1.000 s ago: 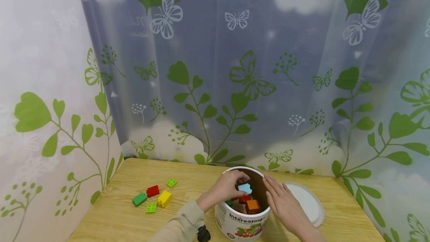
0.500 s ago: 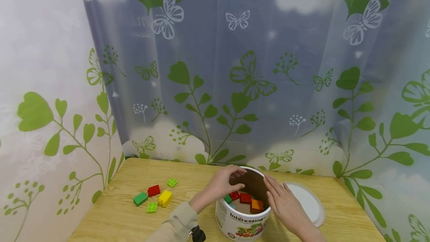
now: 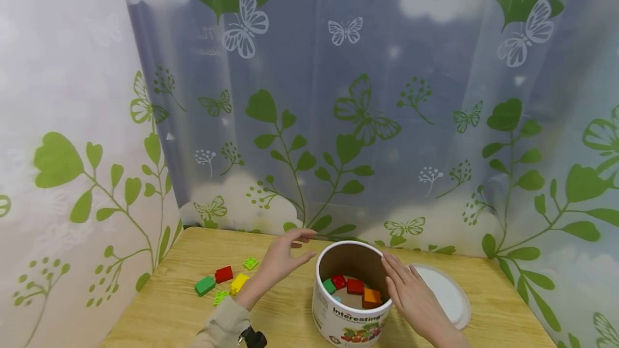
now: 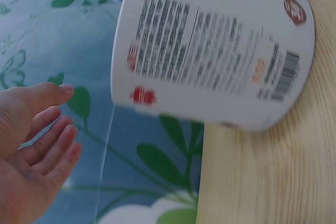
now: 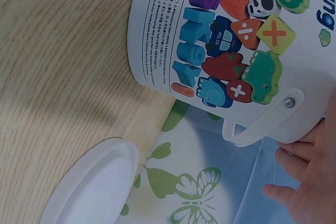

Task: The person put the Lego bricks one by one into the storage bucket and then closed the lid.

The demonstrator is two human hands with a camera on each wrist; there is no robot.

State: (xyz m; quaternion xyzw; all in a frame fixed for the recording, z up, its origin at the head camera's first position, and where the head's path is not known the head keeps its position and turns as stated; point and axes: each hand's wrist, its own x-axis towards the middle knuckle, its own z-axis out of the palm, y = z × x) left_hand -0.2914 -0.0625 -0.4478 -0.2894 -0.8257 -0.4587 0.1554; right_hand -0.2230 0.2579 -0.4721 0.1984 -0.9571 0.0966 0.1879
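Observation:
A white printed bucket (image 3: 350, 318) stands upright on the table, its top uncovered. Inside lie several toy bricks: a green brick (image 3: 329, 285), two red ones, an orange brick (image 3: 372, 298) and a bit of light blue. My left hand (image 3: 279, 262) hovers left of the bucket, apart from it, thumb and fingers spread with nothing between them; the left wrist view shows the same hand (image 4: 39, 145) holding nothing. My right hand (image 3: 411, 297) rests its straight fingers against the bucket's right rim, and in the right wrist view it touches the bucket near the white handle (image 5: 268, 121).
Left on the wooden table (image 3: 285, 313) lie a green brick (image 3: 205, 285), a red brick (image 3: 224, 274), a yellow brick (image 3: 239, 283) and two lime plates, one partly behind the left arm. A white lid (image 3: 447, 297) lies right of the bucket. A patterned curtain hangs behind.
My left hand has let go of a light blue brick inside the bucket, then moved out of it and leftward. My right hand has stayed at the rim.

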